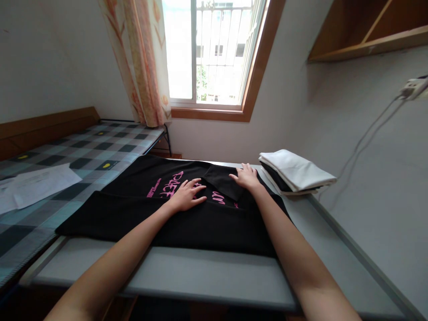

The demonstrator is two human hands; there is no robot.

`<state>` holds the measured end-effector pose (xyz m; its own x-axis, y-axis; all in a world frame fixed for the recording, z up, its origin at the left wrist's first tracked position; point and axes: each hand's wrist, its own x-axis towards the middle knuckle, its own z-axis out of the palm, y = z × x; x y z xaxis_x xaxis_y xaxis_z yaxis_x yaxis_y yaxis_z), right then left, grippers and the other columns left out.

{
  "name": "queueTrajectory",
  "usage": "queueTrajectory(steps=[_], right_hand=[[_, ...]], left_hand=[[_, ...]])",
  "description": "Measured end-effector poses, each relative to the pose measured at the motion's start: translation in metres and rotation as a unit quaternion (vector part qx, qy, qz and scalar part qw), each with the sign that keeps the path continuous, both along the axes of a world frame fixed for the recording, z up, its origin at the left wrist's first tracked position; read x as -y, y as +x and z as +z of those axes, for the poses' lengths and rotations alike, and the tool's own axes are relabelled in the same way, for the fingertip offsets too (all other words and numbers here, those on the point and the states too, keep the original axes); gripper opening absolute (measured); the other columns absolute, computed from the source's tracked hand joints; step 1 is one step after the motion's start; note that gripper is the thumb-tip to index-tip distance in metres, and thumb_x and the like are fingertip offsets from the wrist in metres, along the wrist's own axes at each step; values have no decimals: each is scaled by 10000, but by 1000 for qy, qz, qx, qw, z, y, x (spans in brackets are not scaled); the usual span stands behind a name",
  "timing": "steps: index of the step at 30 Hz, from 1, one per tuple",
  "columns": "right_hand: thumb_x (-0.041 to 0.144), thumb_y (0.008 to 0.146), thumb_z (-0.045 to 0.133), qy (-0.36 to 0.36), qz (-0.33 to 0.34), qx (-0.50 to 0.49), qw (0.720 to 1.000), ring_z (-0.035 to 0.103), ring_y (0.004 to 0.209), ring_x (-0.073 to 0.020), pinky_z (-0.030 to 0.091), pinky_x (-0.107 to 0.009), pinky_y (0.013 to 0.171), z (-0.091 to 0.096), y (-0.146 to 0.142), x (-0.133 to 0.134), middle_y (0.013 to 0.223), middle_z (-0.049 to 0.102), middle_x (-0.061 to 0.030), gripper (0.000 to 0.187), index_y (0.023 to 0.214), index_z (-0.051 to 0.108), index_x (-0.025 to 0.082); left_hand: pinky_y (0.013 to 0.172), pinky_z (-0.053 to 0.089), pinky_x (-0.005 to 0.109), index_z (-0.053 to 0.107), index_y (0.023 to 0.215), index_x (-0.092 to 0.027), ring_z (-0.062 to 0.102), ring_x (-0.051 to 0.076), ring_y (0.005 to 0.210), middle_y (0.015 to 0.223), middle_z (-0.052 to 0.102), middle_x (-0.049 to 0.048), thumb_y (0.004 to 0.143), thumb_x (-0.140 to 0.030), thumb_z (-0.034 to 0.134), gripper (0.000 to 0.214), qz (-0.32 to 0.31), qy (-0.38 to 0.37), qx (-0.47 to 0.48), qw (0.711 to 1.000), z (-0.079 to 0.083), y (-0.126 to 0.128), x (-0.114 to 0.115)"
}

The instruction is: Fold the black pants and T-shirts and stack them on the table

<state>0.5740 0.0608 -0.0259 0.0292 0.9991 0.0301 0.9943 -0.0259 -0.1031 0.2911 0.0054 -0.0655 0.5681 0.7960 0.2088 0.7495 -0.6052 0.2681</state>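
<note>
bright window [216,53], pale walls [290,102]

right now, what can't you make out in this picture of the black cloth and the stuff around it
- Head view: pink lettering on the black cloth, partly hidden by the left hand and folded-over fabric.
- Head view: the cloth's surface beneath the right hand, covered by it.
- Head view: print on the papers, too faint to read; the left edge cuts them off.
- Head view: wall shelf, cut off by the top and right edges.
</note>
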Motion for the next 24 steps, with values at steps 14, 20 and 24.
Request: queueTrajectory(steps=[14,20,24], right_hand=[[686,936,169,-89,13,-24,996,16,1507,-273,15,-518,1190,-30,2,-3,1648,53,-65,775,1575,168,247],[662,948,145,-68,-51,-42,995,33,1507,-269,42,-586,1172,-32,24,-5,1646,54,-85,751,1573,176,246],[663,948,164,-66,-52,-47,995,29,1508,-261,31,-581,1173,-34,24,-5,1647,50,-83,751,1571,182,245]], left_hand=[[1206,159,498,519,1406,-280,334,274,1428,1498,444,80,927,-631,431,599,1,-17,-11,1000,2,0,2],[1211,160,473,505,1414,-282,306,259,1446,1519,429,53,936,-624,412,595,-4,-39,9,999,2,-2,-1],[1171,275,404,532,1385,-234,361,232,1417,1485,476,68,972,-563,358,556,82,-34,69,994,0,-9,-16]])
